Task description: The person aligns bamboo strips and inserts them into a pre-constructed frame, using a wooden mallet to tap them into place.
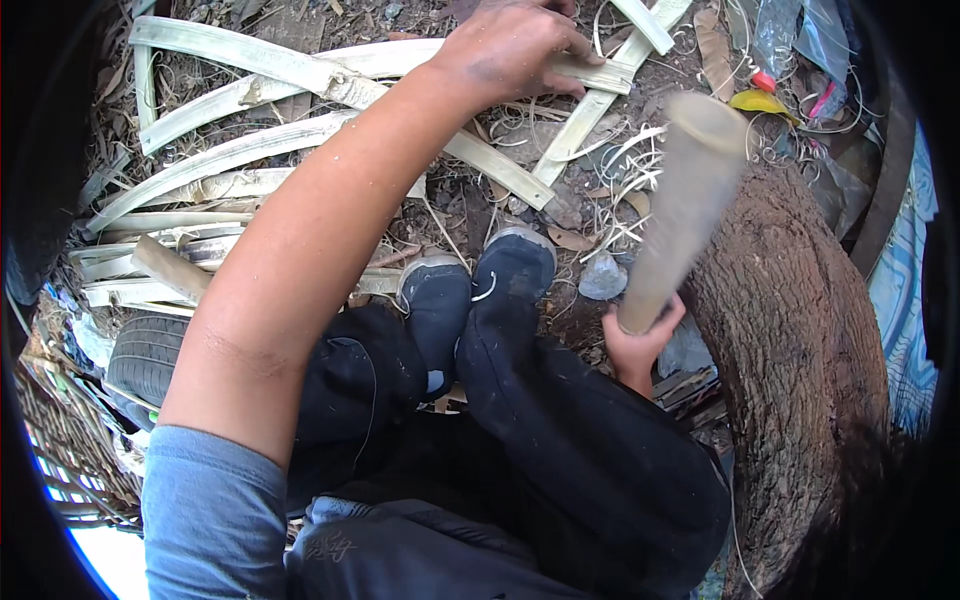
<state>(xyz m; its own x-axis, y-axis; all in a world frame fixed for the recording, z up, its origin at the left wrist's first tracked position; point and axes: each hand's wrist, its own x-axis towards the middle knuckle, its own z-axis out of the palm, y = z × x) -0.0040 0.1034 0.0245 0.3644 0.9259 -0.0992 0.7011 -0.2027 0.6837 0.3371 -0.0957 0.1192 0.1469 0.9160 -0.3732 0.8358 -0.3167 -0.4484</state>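
My left hand (515, 45) reaches far forward and rests on a long pale split strip (330, 70) lying on the ground, fingers curled over its end. My right hand (640, 345) grips the lower end of a thick pale wooden club (685, 205), which points up and away and is blurred by motion. The club hangs beside a rough brown tree trunk (800, 340) on my right. My legs in dark trousers and dark shoes (480, 290) stretch out between the two hands.
Several pale split strips (210, 165) lie piled on the littered ground at the left and front. A black tyre (145, 355) lies at my left. Curly shavings (620, 160), a grey stone (603, 277), plastic litter (775, 40) and blue cloth (905, 290) sit at the right.
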